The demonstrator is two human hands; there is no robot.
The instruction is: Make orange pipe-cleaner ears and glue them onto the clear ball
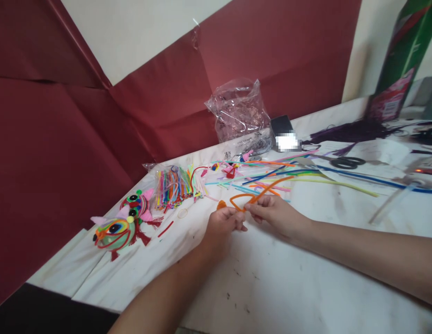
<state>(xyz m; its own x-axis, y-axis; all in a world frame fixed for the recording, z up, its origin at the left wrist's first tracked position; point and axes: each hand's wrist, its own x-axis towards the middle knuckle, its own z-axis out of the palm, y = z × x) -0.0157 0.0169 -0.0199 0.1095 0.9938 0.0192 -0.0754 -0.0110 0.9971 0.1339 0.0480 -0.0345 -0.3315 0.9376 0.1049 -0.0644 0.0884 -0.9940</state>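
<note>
An orange pipe cleaner point(271, 185) is bent into a small loop between my hands, its free end sticking up to the right. My left hand point(228, 220) pinches it on the left side of the loop, where a coiled orange end shows above the fingers. On the right side, my right hand point(266, 208) grips the same pipe cleaner close to where it crosses itself. Both hands are closed and nearly touching, held over the white table point(271, 278). Just beyond them lie loose coloured pipe cleaners point(327, 178).
Left of the hands sit two decorated animal-like crafts point(114, 234) with red tassels. A bag of pipe cleaners point(176, 188), a clear plastic bag point(240, 111) and a dark box point(283, 132) stand farther back. Scissors point(348, 162) and purple tassel threads point(348, 132) lie at the right.
</note>
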